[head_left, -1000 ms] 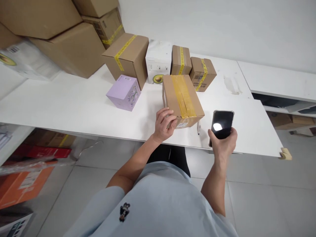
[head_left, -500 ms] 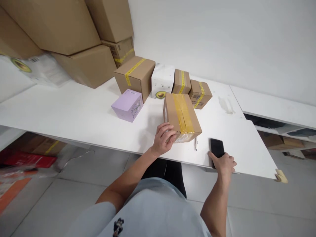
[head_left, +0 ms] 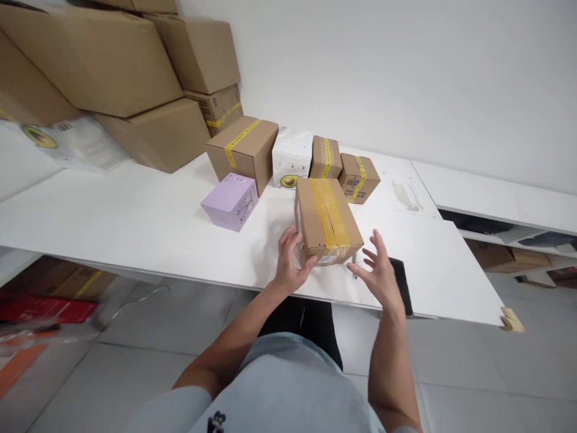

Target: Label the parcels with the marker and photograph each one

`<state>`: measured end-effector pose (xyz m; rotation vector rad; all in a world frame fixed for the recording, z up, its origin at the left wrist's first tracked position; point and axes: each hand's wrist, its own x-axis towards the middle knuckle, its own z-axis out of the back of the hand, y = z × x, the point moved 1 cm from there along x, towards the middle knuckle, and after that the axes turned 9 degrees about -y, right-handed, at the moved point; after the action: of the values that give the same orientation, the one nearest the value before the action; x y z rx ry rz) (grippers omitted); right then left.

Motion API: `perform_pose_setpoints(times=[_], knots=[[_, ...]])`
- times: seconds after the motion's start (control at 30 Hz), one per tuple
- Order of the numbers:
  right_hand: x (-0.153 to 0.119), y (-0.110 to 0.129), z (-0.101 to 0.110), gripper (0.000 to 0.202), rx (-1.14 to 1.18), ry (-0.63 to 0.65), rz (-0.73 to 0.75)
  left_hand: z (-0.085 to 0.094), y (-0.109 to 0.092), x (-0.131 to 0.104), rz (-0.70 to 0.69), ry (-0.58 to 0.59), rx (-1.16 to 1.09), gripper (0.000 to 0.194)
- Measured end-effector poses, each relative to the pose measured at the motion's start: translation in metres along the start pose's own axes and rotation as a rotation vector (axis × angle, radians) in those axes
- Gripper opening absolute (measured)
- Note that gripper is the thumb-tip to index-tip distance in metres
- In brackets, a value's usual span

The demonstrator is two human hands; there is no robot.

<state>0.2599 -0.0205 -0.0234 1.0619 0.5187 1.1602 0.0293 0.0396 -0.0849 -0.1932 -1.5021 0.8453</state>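
A brown cardboard box (head_left: 311, 207) sealed with wide yellow tape stands on the white table in front of me. My left hand (head_left: 290, 261) is at its near left corner, fingers curved and apart, thumb by the near side; whether it touches the box I cannot tell. On the right, my right hand (head_left: 378, 273) is in the air, its fingers spread and nothing in them. A black phone (head_left: 402, 285) lies beside that wrist, partly hidden by it. Between the box and my right hand a pen (head_left: 355, 264) shows in part.
A lilac box (head_left: 229, 198) stands left of the taped box. Behind are a larger taped carton (head_left: 246, 141), a white avocado box (head_left: 292, 156) and two small cartons (head_left: 327, 157) (head_left: 359, 177). Big cartons (head_left: 94, 60) are stacked at the left. The table's front edge (head_left: 180, 269) runs close to me.
My right hand has let go of the phone and moved left toward the box, its fingers spreading. My left hand has opened wider at the box's corner. The view has tilted slightly.
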Motion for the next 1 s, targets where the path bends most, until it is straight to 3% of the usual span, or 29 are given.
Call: perform_pose_setpoints(times=[0.07,0.17,0.3,0.43,0.5,0.6,0.7,0.83,1.0], knots=[[0.011,0.009,-0.022,0.098,0.046,0.065,0.117,0.002,0.010,-0.008,0.212,0.114,-0.030,0.085],[0.020,0.012,-0.047,0.081,0.114,0.056,0.199,0.007,0.019,-0.015,0.398,0.251,-0.106,0.088],[0.017,0.008,-0.052,0.068,0.122,-0.066,0.243,0.015,0.013,-0.003,0.373,0.262,-0.127,0.082],[0.011,0.002,-0.027,0.070,0.198,-0.330,0.271,0.000,-0.013,0.029,0.240,0.369,-0.127,0.079],[0.011,-0.003,-0.008,0.074,0.259,-0.491,0.273,-0.020,-0.029,0.046,0.162,0.464,-0.142,0.075],[0.013,-0.012,0.025,0.075,0.316,-0.695,0.282,-0.065,-0.051,0.061,0.053,0.617,-0.228,0.071],[0.020,-0.026,0.059,0.076,0.281,-0.807,0.281,-0.116,-0.066,0.062,0.078,0.761,-0.316,0.076],[0.045,-0.052,0.093,0.080,0.187,-0.813,0.210,-0.173,-0.072,0.057,0.218,0.884,-0.337,0.086],[0.102,-0.087,0.111,0.082,0.019,-0.667,0.146,-0.225,-0.062,0.060,0.370,0.933,-0.234,0.091]])
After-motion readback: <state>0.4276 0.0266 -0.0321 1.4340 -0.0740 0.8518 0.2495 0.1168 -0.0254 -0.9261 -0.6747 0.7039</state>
